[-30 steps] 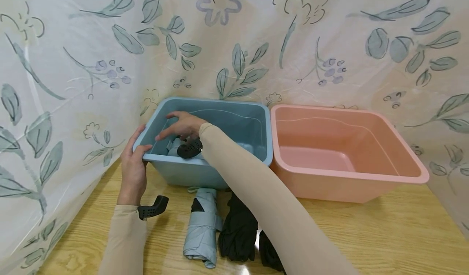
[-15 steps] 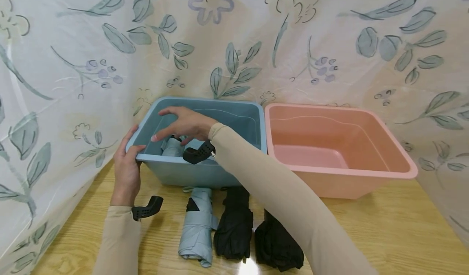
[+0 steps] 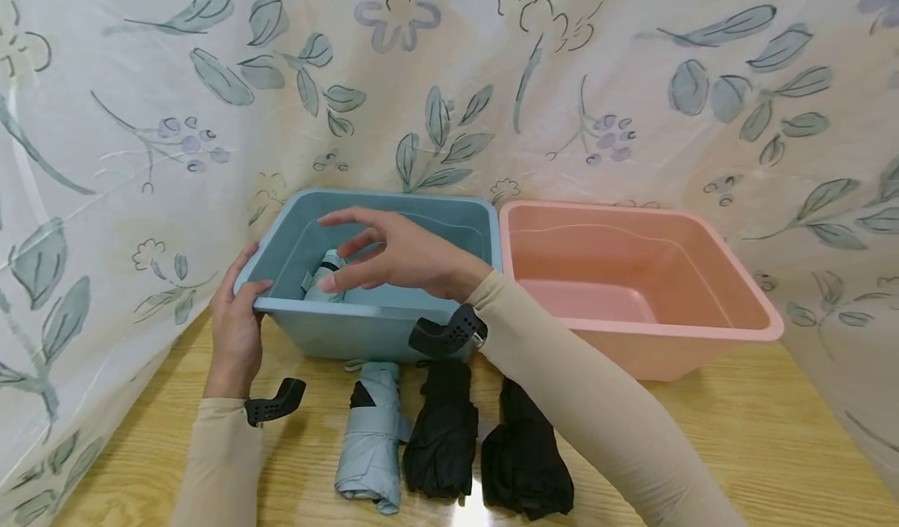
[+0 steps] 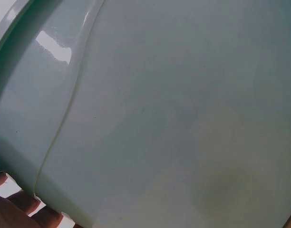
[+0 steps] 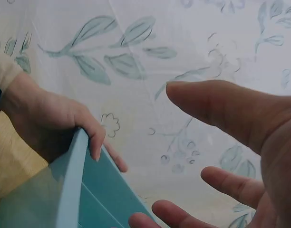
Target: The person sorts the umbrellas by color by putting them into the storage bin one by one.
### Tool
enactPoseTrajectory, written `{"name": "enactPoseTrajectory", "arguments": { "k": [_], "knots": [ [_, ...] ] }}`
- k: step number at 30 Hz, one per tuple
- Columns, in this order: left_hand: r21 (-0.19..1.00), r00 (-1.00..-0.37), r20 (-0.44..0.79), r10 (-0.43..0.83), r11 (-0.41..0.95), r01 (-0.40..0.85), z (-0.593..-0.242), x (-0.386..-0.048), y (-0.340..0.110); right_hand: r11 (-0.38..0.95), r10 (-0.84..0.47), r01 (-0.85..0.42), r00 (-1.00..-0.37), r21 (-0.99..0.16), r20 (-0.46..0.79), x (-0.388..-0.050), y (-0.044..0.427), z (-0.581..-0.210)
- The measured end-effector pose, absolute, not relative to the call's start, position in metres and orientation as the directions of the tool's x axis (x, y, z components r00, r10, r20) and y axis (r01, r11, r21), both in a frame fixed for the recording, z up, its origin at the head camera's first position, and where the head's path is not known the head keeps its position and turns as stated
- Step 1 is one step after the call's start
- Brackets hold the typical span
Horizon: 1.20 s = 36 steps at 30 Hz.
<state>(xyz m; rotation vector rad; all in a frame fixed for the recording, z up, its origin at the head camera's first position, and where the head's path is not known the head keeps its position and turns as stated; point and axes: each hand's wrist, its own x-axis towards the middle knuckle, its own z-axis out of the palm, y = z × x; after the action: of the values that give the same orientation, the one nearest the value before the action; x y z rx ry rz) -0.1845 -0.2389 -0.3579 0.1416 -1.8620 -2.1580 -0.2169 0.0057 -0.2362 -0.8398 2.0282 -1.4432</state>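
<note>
My left hand (image 3: 234, 328) grips the front left corner of a blue plastic bin (image 3: 365, 332); in the right wrist view that hand (image 5: 55, 114) curls over the rim. Above the bin's opening hovers my right hand (image 3: 417, 255), with fingers and thumb spread and nothing between them. Inside the bin, a light blue folded umbrella (image 3: 318, 289) lies at the left end, partly hidden behind my right thumb. On the table in front of the bin lie another light blue folded umbrella (image 3: 368, 441) and two black folded umbrellas, one in the middle (image 3: 442, 441) and one at right (image 3: 525, 464).
A pink bin (image 3: 618, 347) stands directly right of the blue one. Behind both hangs a floral-patterned sheet (image 3: 449, 66), which also runs down the left side. The wooden table (image 3: 772, 449) extends under everything.
My right hand has risen and drawn back to the right, away from the umbrella in the blue bin, which now shows more. My left hand stays on the bin's corner.
</note>
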Motion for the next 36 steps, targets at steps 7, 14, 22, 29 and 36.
{"name": "enactPoseTrajectory", "arguments": {
  "k": [7, 14, 22, 29, 36],
  "knots": [
    [0.981, -0.954, 0.107, -0.279, -0.128, 0.147, -0.356, -0.184, -0.238, 0.193, -0.729, -0.197, -0.685, -0.961, -0.006, -0.191, 0.034, -0.241],
    [0.983, -0.956, 0.104, -0.275, -0.12, 0.141, -0.356, -0.184, -0.239, 0.126, -0.721, -0.159, -0.693, -0.979, 0.019, -0.165, 0.068, -0.254],
    [0.982, -0.955, 0.111, -0.277, -0.12, 0.149, -0.356, -0.184, -0.239, 0.083, -0.694, -0.077, -0.72, -0.994, -0.002, -0.138, 0.105, -0.27],
    [0.981, -0.954, 0.116, -0.275, -0.121, 0.154, -0.357, -0.184, -0.239, 0.094, -0.639, -0.122, -0.769, -0.988, 0.034, -0.115, 0.135, -0.289],
    [0.98, -0.954, 0.117, -0.276, -0.124, 0.156, -0.357, -0.185, -0.239, 0.174, -0.579, -0.167, -0.814, -0.97, 0.036, -0.101, 0.164, -0.314]
  ]
}}
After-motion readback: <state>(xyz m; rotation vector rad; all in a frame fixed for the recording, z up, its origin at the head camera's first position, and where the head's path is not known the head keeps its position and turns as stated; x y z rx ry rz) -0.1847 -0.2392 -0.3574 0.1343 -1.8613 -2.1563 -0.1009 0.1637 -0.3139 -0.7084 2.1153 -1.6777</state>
